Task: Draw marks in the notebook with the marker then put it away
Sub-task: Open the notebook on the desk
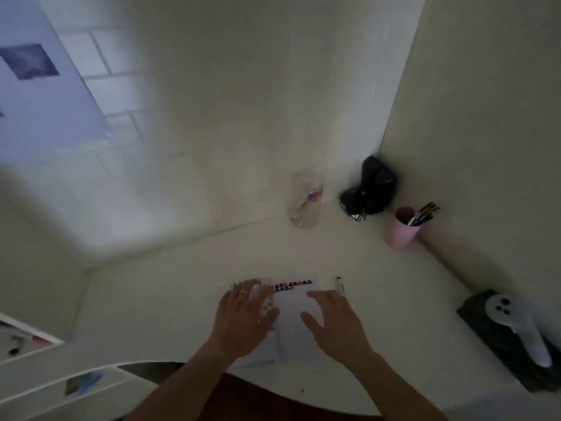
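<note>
An open notebook (293, 326) lies on the white desk (170, 299) in front of me, with rows of red and dark marks (293, 285) along the top of its right page. My left hand (243, 320) lies flat on the left page, fingers spread. On the right page rests my right hand (334, 323), also flat and holding nothing. A marker (340, 286) with a dark cap lies on the desk just right of the notebook, beside my right fingertips.
A clear jar (306, 200) holding markers stands at the back by the wall. A black object (368, 189) fills the corner, with a pink cup (402, 227) of brushes next to it. A white controller (516, 326) lies on a dark pad at the right.
</note>
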A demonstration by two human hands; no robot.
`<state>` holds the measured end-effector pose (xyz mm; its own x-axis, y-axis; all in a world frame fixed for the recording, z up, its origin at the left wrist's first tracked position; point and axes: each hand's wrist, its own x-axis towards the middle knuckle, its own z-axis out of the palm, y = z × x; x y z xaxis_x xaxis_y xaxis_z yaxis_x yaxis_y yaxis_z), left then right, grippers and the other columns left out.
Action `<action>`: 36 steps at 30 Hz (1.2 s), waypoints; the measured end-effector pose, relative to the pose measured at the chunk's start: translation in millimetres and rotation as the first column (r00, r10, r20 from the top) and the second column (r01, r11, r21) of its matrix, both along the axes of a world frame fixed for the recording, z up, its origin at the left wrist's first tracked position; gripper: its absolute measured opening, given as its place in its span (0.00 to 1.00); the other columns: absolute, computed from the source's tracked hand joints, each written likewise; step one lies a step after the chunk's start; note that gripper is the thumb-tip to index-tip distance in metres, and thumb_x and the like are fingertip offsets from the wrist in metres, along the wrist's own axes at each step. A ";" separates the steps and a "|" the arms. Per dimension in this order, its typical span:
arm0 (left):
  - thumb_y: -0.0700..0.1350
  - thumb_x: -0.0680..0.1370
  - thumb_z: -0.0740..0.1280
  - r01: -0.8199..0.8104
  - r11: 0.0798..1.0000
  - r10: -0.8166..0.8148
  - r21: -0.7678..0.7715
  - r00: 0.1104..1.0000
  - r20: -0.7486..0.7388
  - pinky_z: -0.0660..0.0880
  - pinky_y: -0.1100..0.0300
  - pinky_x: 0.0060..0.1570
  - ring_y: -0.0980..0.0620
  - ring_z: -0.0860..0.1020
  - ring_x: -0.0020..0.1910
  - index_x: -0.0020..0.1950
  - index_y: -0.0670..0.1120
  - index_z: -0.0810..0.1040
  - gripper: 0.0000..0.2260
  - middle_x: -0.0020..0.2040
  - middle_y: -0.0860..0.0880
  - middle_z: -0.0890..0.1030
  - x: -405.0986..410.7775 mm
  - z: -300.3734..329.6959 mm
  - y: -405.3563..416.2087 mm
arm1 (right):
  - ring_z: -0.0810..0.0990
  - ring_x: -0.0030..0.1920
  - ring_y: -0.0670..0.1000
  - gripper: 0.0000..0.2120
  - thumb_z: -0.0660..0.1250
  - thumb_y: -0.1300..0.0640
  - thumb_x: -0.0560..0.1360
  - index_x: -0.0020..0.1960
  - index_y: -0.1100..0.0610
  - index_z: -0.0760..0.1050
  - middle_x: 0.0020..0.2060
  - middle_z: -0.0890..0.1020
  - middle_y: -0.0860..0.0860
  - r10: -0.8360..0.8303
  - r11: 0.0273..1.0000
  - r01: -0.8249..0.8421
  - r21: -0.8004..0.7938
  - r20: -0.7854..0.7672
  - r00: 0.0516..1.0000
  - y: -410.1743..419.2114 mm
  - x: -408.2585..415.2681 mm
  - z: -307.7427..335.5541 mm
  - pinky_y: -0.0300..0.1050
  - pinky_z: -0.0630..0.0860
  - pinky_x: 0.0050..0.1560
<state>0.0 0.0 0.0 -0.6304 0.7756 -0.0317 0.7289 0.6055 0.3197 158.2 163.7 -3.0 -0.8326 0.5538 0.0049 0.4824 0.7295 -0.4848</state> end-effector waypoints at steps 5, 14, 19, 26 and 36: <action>0.72 0.78 0.44 0.068 0.990 -0.080 -0.126 0.992 -0.096 0.67 0.38 0.74 0.40 0.67 0.79 0.74 0.61 0.72 0.33 0.81 0.44 0.68 -0.3 -78.1 -1.7 | 0.78 0.63 0.56 0.23 0.58 0.37 0.77 0.66 0.46 0.76 0.63 0.80 0.52 0.057 0.994 -0.056 0.094 -0.005 0.998 0.3 -3.8 -80.8 0.53 0.79 0.59; 0.73 0.77 0.37 0.020 1.000 -0.021 -0.012 0.987 -0.160 0.46 0.39 0.82 0.50 0.45 0.85 0.80 0.69 0.54 0.32 0.86 0.53 0.48 11.0 -124.5 -14.4 | 0.72 0.67 0.57 0.22 0.57 0.39 0.79 0.67 0.47 0.75 0.67 0.76 0.53 0.046 0.957 -0.009 0.291 -0.119 0.992 -5.6 1.6 -128.5 0.53 0.73 0.68; 0.75 0.72 0.34 0.005 0.999 0.002 0.040 0.986 -0.167 0.45 0.41 0.82 0.50 0.47 0.85 0.79 0.70 0.53 0.36 0.86 0.53 0.50 12.8 -128.5 -14.2 | 0.73 0.66 0.57 0.23 0.55 0.39 0.78 0.66 0.47 0.76 0.66 0.77 0.53 0.053 0.946 -0.008 0.325 -0.131 0.990 -10.2 4.9 -126.2 0.53 0.72 0.68; 0.76 0.71 0.37 0.012 1.000 -0.008 0.023 0.981 -0.192 0.48 0.39 0.81 0.49 0.50 0.85 0.79 0.69 0.53 0.37 0.86 0.52 0.51 10.0 -134.7 -13.5 | 0.72 0.63 0.56 0.22 0.54 0.40 0.79 0.67 0.46 0.74 0.65 0.77 0.52 0.055 0.919 -0.014 0.393 -0.095 0.994 -14.8 9.8 -126.2 0.52 0.70 0.66; 0.77 0.62 0.21 0.029 0.986 -0.067 -0.164 0.970 -0.233 0.48 0.35 0.79 0.43 0.43 0.85 0.82 0.64 0.43 0.50 0.86 0.47 0.43 18.0 -119.7 -13.6 | 0.72 0.63 0.56 0.24 0.50 0.40 0.80 0.70 0.46 0.72 0.66 0.77 0.51 0.061 0.913 -0.034 0.406 -0.054 0.997 -22.5 13.7 -117.1 0.52 0.71 0.66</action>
